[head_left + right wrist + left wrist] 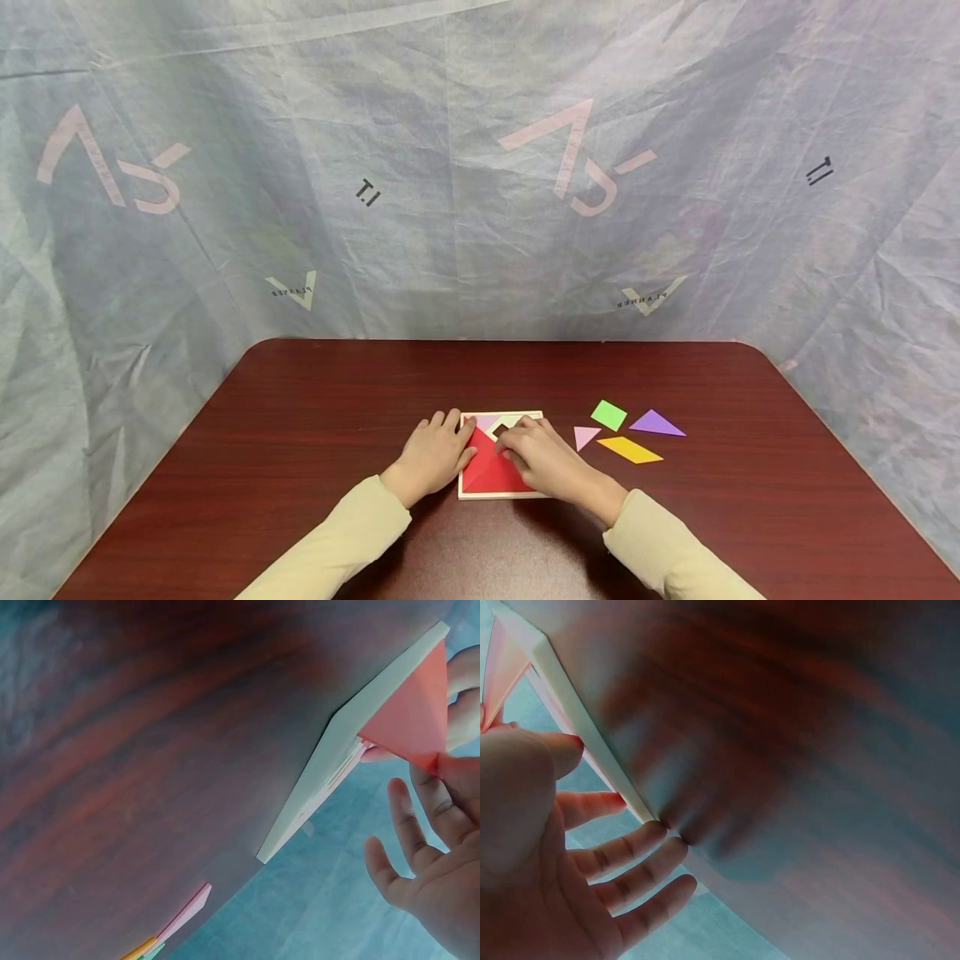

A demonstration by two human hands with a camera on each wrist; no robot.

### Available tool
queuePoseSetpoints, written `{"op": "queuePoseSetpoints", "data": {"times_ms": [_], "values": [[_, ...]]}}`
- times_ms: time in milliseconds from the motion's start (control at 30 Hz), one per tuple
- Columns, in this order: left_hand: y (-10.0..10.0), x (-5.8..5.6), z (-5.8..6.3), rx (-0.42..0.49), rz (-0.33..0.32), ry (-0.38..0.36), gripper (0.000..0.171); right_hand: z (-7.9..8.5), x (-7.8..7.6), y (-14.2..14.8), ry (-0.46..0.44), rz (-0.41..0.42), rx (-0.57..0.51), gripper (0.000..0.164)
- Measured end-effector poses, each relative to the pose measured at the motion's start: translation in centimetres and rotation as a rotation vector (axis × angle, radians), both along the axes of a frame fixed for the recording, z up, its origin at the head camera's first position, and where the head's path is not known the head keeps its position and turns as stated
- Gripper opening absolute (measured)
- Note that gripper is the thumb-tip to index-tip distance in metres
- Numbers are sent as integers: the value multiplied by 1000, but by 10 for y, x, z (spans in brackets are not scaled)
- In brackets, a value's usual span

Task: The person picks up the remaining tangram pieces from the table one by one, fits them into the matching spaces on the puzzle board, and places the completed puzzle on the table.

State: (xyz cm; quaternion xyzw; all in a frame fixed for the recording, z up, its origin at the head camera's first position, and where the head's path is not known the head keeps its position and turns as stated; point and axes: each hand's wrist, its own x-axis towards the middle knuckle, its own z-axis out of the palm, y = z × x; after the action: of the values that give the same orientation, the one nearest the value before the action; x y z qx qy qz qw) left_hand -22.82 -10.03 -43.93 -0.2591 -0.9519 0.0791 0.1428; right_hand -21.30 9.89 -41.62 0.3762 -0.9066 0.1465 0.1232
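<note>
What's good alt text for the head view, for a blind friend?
A person's left hand rests at the left edge of a square tray on a dark red table while the right hand pinches a red triangle. To the right lie a green square, pink triangle, purple triangle and yellow parallelogram; grey cloth hangs behind.

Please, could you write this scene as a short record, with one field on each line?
Left hand: touches the left edge of the tray
Right hand: pinches a red piece by a corner
Red piece: tilted up over the tray
Loose pieces, right of tray: green square, purple triangle, pink triangle, yellow parallelogram
Surface: dark red table
Backdrop: grey printed cloth
</note>
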Motion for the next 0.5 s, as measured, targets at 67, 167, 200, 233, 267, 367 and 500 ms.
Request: {"op": "queuePoseSetpoints", "data": {"times_ms": [67,167,200,233,267,367,500], "values": [[0,0,0,-1,0,-1,44,0,0,0,-11,-6,9,9],[0,0,0,-3,0,-1,43,0,0,0,-22,-16,25,10],[0,1,1,-1,-1,0,43,0,0,0,-21,-21,33,11],[0,1,1,-1,-2,2,43,0,0,0,-20,-25,41,13],[0,1,1,1,-2,4,43,0,0,1,-18,-31,49,14],[0,1,1,5,-3,7,44,0,0,1,-12,-39,69,16],[0,1,2,6,-5,9,44,-1,1,0,5,-48,100,18]]}}
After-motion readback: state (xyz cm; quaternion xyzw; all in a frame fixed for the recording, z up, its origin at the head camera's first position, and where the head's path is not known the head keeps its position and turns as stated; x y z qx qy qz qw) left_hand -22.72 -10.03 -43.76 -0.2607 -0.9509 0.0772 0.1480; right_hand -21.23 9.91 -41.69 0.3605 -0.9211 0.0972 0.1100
